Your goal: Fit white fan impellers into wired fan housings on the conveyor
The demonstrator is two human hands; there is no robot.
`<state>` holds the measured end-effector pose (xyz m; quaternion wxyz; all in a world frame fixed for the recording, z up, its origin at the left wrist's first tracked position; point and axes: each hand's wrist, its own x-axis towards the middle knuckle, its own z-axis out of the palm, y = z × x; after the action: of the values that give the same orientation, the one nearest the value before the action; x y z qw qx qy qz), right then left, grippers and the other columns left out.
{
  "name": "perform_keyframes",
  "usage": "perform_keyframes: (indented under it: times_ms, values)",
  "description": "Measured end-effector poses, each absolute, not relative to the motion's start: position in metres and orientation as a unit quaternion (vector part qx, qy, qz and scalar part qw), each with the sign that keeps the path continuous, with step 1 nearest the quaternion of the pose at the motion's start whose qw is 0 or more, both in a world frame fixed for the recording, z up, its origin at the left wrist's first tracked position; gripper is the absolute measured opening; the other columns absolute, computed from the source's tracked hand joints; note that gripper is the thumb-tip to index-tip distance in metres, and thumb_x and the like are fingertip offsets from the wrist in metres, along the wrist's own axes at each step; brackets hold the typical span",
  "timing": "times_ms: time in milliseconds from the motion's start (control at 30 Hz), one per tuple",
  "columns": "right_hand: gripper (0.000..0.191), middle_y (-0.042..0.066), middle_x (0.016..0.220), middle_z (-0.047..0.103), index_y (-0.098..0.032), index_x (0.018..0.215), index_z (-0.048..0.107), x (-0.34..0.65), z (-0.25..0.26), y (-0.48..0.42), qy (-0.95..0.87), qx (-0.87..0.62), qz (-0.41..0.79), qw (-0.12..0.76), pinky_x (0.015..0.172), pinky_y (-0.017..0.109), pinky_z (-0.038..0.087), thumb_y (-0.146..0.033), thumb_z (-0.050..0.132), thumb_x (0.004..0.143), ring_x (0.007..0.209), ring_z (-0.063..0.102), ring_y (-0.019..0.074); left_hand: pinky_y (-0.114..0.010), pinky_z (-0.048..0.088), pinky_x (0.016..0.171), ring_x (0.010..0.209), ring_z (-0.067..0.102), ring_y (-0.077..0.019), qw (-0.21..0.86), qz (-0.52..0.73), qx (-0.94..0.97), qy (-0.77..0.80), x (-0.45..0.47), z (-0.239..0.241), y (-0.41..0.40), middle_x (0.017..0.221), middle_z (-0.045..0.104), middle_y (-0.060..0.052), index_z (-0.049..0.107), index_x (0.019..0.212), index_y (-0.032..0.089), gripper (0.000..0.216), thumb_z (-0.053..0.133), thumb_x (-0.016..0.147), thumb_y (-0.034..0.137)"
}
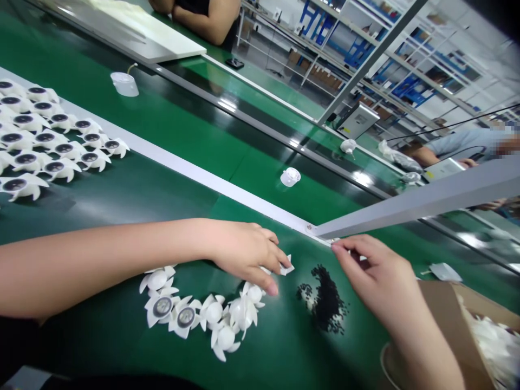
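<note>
My left hand is palm down over a white fan impeller, with the thumb held apart from the fingers. Whether the fingertips touch that impeller is hard to see. Beneath and beside this hand lies a loose cluster of white fan impellers, some with the round metal hub facing up. My right hand is raised, thumb and index finger pinched together near the white rail; anything between them is too small to make out. Below and left of it, a heap of small black parts lies on the green table.
Several rows of impellers stand at left. Past the white rail, a green conveyor carries white round housings. A slanted metal post crosses at right above a cardboard box. Other people's arms show beyond.
</note>
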<state>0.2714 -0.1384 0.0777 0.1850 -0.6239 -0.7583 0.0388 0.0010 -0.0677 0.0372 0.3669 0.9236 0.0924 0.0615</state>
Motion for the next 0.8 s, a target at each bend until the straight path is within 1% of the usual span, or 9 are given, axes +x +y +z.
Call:
perform_keyframes:
  times_ms: [100,200,267,367,500,600,700,800]
  values:
    - [0.017,0.002,0.090,0.068,-0.024,0.088,0.069,0.280,0.052,-0.165,-0.765,-0.620,0.079,0.156,0.060,0.027,0.048,-0.033,0.057,0.094,0.071,0.060,0.0141,-0.038,0.043,0.102,0.126,0.056,-0.0295,0.344,0.078,0.930,0.103,-0.001,0.034,-0.063,0.137,0.064,-0.002,0.069,0.122,0.029,0.040,0.064,0.089,0.050]
    - [0.017,0.005,0.093,0.066,-0.020,0.094,0.068,0.285,0.020,-0.190,-0.769,-0.616,0.074,0.153,0.069,0.029,0.051,-0.028,0.053,0.096,0.080,0.062,0.0162,-0.035,0.044,0.101,0.123,0.058,-0.0262,0.330,0.085,0.934,0.108,-0.005,0.032,-0.052,0.134,0.066,-0.005,0.063,0.129,0.026,0.045,0.067,0.088,0.044]
    - [0.017,0.007,0.095,0.064,-0.018,0.096,0.067,0.284,0.005,-0.203,-0.772,-0.614,0.038,0.156,0.077,0.032,0.051,-0.026,0.052,0.097,0.086,0.062,0.0185,-0.033,0.044,0.102,0.123,0.058,-0.0245,0.329,0.094,0.932,0.120,-0.008,0.031,-0.044,0.134,0.066,-0.005,0.064,0.127,0.025,0.042,0.068,0.088,0.039]
    - [0.016,0.008,0.095,0.064,-0.016,0.097,0.067,0.277,-0.003,-0.214,-0.785,-0.600,-0.018,0.151,0.081,0.036,0.050,-0.023,0.053,0.097,0.089,0.059,0.0209,-0.032,0.044,0.104,0.124,0.059,-0.0232,0.338,0.126,0.921,0.144,-0.013,0.026,-0.034,0.134,0.065,-0.005,0.066,0.124,0.025,0.038,0.070,0.087,0.034]
    - [0.017,0.008,0.095,0.065,-0.015,0.096,0.068,0.269,0.000,-0.216,-0.795,-0.592,-0.065,0.117,0.080,0.036,0.048,-0.022,0.053,0.097,0.088,0.058,0.0219,-0.029,0.046,0.103,0.120,0.062,-0.0202,0.385,0.160,0.898,0.142,-0.017,0.016,-0.028,0.132,0.067,-0.004,0.067,0.122,0.025,0.036,0.070,0.087,0.032]
    - [0.019,0.008,0.095,0.065,-0.015,0.095,0.068,0.269,0.001,-0.215,-0.792,-0.596,-0.068,0.110,0.079,0.035,0.048,-0.022,0.051,0.098,0.087,0.058,0.0213,-0.028,0.047,0.100,0.116,0.064,-0.0188,0.415,0.184,0.879,0.145,-0.018,0.008,-0.026,0.127,0.069,-0.004,0.070,0.115,0.023,0.031,0.072,0.084,0.031]
    - [0.021,0.008,0.094,0.066,-0.015,0.094,0.068,0.271,-0.002,-0.214,-0.794,-0.592,-0.076,0.113,0.077,0.034,0.048,-0.023,0.049,0.099,0.087,0.058,0.0209,-0.027,0.050,0.094,0.108,0.068,-0.0180,0.450,0.198,0.856,0.162,-0.019,0.001,-0.022,0.119,0.073,-0.004,0.074,0.107,0.022,0.025,0.072,0.083,0.032]
    - [0.022,0.008,0.092,0.066,-0.015,0.094,0.067,0.267,-0.006,-0.214,-0.790,-0.593,-0.112,0.102,0.076,0.035,0.047,-0.025,0.048,0.100,0.087,0.058,0.0218,-0.026,0.052,0.088,0.099,0.070,-0.0174,0.476,0.202,0.837,0.181,-0.019,-0.004,-0.018,0.110,0.076,-0.004,0.076,0.101,0.022,0.023,0.072,0.083,0.036]
